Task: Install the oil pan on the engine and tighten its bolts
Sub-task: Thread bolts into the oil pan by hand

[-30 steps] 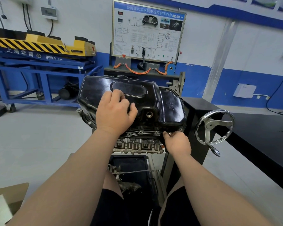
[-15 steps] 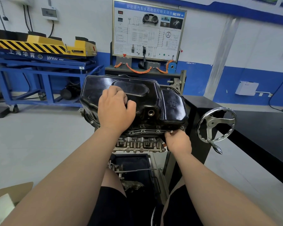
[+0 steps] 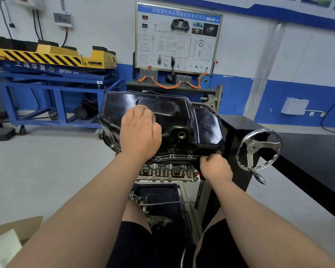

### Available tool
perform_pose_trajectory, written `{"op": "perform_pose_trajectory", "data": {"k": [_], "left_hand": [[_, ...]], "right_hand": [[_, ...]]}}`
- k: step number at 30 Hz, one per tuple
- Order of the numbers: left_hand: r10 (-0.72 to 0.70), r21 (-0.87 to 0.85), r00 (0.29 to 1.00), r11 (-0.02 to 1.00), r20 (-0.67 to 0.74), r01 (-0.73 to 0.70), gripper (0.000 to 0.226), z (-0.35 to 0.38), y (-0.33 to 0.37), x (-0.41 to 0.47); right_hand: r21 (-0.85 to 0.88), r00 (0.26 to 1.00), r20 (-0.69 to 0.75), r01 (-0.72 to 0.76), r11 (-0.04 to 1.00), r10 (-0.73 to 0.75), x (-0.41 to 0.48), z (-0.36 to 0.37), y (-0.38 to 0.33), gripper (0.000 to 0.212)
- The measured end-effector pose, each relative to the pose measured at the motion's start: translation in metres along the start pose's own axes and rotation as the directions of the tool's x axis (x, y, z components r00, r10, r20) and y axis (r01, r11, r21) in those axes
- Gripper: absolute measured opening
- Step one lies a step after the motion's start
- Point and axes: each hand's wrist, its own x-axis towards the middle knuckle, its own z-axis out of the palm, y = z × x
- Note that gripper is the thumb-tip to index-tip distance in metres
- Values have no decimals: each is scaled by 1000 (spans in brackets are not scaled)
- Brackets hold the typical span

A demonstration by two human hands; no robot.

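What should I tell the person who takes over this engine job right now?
Left hand rests on top of the oil pan, fingers curled; whether it holds anything is hidden.
Right hand pinches a bolt at the pan's near right flange corner.
Done: pan sits on the engine.
To do: start this bolt, fit the others, tighten all.

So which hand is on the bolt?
The right hand, pinching a small bolt at the near right corner of the oil pan; the left hand only rests on top of it.
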Motion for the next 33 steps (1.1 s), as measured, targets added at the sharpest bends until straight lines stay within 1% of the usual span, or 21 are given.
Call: {"op": "perform_pose_trajectory", "data": {"k": [2, 6, 8, 10, 13, 16, 19, 21, 22, 23, 24, 25, 26, 27, 28, 30, 32, 33], "left_hand": [[6, 21, 1000, 1000, -5, -6, 18, 1, -1, 0], [-5, 33, 1000, 999, -19, 6, 26, 3, -1, -1], [-8, 21, 1000, 1000, -27, 9, 31, 4, -1, -1], [-17, -1, 999, 1000, -30, 17, 39, 4, -2, -1], [-41, -51, 999, 998, -34, 39, 49, 3, -3, 0], [-48, -104, 998, 994, -39, 44, 51, 1, -4, 1], [-60, -172, 997, 984, -53, 50, 44, 0, -4, 1], [-85, -225, 994, 972, -68, 68, 43, -1, -2, 1], [-100, -249, 992, 965, -72, 80, 45, -1, -1, 2], [-120, -272, 990, 958, -72, 96, 47, -1, 0, 3], [-143, -294, 987, 949, -73, 116, 49, -2, 0, 4], [-166, -319, 983, 938, -74, 135, 52, -3, 1, 5], [-187, -347, 979, 926, -75, 150, 54, -4, 1, 6], [-203, -373, 976, 913, -74, 162, 54, -6, 1, 6], [-215, -391, 974, 904, -66, 173, 53, -8, 1, 7], [-229, -385, 973, 901, -32, 199, 51, -9, 1, 9], [-235, -355, 972, 909, -7, 218, 51, -11, 0, 12], [-231, -346, 973, 913, 1, 217, 51, -11, -1, 14]], "right_hand": [[20, 1000, 6, -8, 1000, 8, 2, -1, -1, 23], [17, 998, 45, -38, 999, 37, 4, -1, -6, 32], [-12, 997, 63, -43, 999, 43, 4, -2, -8, 35], [-69, 997, 71, -17, 997, 22, 3, -5, -7, 38], [-127, 998, 55, 32, 991, -26, -1, -9, -7, 32], [-110, 997, 60, 44, 993, -38, 1, -9, -7, 29], [-125, 996, 89, 24, 992, -13, 2, -11, -7, 40], [-169, 988, 155, 28, 985, -2, -1, -17, -10, 46], [-186, 974, 226, 48, 981, -5, -5, -22, -15, 49], [-201, 946, 323, 98, 975, -29, -10, -28, -22, 50], [-197, 899, 431, 178, 964, -78, -18, -36, -33, 49], [-152, 842, 518, 265, 952, -152, -28, -45, -44, 46], [-72, 787, 564, 347, 935, -249, -39, -57, -58, 43], [25, 746, 558, 423, 906, -364, -51, -70, -74, 40], [121, 722, 496, 493, 862, -482, -62, -84, -90, 37], [259, 706, 261, 606, 752, -658, -77, -107, -119, 30], [320, 693, 22, 678, 662, -720, -80, -118, -144, 19], [329, 686, -57, 699, 635, -726, -77, -119, -156, 14]]}}
